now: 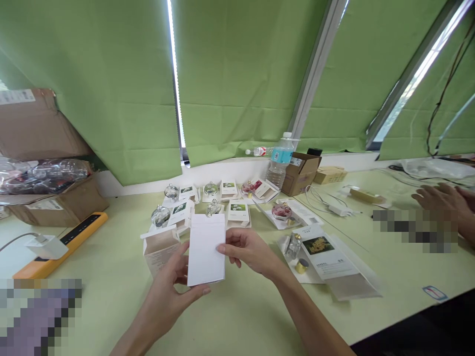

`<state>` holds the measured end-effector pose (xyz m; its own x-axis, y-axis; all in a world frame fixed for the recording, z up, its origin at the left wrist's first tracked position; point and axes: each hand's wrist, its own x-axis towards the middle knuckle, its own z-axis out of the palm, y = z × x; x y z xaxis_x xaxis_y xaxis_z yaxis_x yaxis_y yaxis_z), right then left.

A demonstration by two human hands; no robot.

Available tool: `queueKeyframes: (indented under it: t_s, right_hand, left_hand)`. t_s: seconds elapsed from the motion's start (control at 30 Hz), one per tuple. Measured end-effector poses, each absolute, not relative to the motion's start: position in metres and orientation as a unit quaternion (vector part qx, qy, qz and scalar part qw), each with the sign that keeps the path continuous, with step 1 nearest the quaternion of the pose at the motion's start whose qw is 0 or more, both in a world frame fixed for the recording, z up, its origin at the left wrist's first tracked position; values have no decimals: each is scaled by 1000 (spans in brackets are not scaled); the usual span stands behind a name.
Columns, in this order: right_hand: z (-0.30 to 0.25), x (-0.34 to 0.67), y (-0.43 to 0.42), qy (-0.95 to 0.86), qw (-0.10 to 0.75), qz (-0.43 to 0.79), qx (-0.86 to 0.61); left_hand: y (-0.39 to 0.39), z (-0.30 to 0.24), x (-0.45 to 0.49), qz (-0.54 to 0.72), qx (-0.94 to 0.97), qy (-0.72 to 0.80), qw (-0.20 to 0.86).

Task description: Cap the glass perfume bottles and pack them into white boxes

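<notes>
Above the table [111, 296], left hand [168, 291], right hand [248, 249], gripping white box [206, 249]

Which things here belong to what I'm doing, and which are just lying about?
In hand: white box, held by left hand and right hand; open box; glass bottles; cards.
Lying about: water bottle; power strip; charger; cardboard box.

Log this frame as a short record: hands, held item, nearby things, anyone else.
left hand: grips white box at its lower left corner
right hand: pinches the box's right edge
box state: flat, upright, plain face toward camera
nearby: open carton just behind; glass bottles beside printed cards; gold cap
surface: pale green table
others: co-worker's hands on the table, far right
</notes>
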<state>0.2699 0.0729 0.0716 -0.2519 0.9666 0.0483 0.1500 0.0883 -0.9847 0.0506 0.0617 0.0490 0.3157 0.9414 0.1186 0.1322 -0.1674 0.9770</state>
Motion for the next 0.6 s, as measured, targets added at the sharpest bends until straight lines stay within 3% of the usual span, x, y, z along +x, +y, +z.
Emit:
queueKeyframes:
  t_s: [0.17,0.4,0.6]
  right_hand:
    - [71,268,73,-621,403,506,-444]
    - [68,260,73,-620,409,540,-396]
    - [70,261,70,-644,401,525,-385]
  left_hand:
    - [67,50,44,388,668,378,511]
    - [66,49,45,432,689,411,411]
    - [62,47,46,444,696,387,410]
